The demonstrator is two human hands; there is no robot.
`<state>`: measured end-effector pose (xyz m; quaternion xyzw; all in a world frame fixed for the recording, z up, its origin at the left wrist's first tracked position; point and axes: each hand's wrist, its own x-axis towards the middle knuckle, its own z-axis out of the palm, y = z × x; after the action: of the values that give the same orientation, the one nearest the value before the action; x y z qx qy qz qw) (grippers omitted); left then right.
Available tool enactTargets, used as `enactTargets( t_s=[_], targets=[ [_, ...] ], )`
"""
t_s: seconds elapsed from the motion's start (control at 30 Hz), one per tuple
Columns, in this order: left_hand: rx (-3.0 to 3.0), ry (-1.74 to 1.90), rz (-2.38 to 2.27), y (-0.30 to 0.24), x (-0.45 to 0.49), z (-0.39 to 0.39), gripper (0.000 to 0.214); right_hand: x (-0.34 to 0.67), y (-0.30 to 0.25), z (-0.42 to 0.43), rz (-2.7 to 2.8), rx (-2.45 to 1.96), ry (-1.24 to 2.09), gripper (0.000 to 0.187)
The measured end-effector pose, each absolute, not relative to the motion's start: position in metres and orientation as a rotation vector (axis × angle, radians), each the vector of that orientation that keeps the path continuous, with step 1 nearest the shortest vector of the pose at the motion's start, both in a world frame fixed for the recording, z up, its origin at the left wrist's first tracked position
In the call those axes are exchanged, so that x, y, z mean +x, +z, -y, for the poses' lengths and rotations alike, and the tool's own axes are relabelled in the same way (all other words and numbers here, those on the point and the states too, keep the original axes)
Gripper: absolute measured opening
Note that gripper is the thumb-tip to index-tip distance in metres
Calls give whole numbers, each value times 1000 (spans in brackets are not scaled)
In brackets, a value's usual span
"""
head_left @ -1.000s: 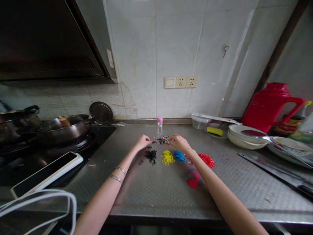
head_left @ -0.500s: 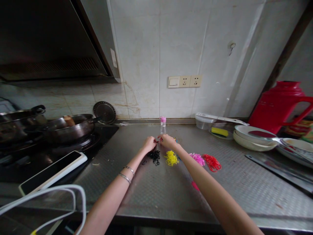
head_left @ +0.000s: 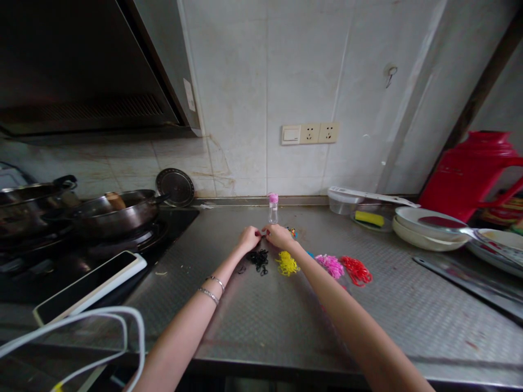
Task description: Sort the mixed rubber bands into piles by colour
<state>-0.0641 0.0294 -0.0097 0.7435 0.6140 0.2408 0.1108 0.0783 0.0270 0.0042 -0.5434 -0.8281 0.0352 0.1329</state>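
My left hand (head_left: 249, 239) is closed, thumb and fingers pinched together just above the counter. Close beside it, my right hand (head_left: 278, 236) pinches too, its fingertips almost meeting the left ones. Something small and dark shows between them, too tiny to name. Just beyond my right hand stands a clear little bottle (head_left: 273, 213) with a pink top. Nearer to me lie heaps of small rubber bands: black (head_left: 258, 261), yellow (head_left: 287, 263), pink (head_left: 330, 265) and red (head_left: 357, 270). A multicoloured bit (head_left: 292, 232) pokes out behind my right wrist, mostly hidden.
Pans (head_left: 118, 215) sit on the stove at left, by a white-edged device (head_left: 90, 286) and a white cable (head_left: 141, 337). At right are stacked bowls (head_left: 427, 234), a knife (head_left: 466, 286), a yellow sponge (head_left: 369, 219), a plastic tub (head_left: 342, 204) and a red thermos (head_left: 461, 177).
The view has shifted slightly. Both hands stay pinched at nearly the same spot, with small finger movements, and more of the multicoloured bit shows behind my right wrist.
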Motion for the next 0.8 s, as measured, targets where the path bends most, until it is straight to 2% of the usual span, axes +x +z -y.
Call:
enactTargets(
  t_s=[0.47,0.8],
  targets=[
    [2215,890,-1475,25,-78,-21,21,125,26,-2,2233,-1375,61,33],
    [2173,721,-1278,35,-105,-21,20,237,29,24,1971,-1395,238,31]
  ],
)
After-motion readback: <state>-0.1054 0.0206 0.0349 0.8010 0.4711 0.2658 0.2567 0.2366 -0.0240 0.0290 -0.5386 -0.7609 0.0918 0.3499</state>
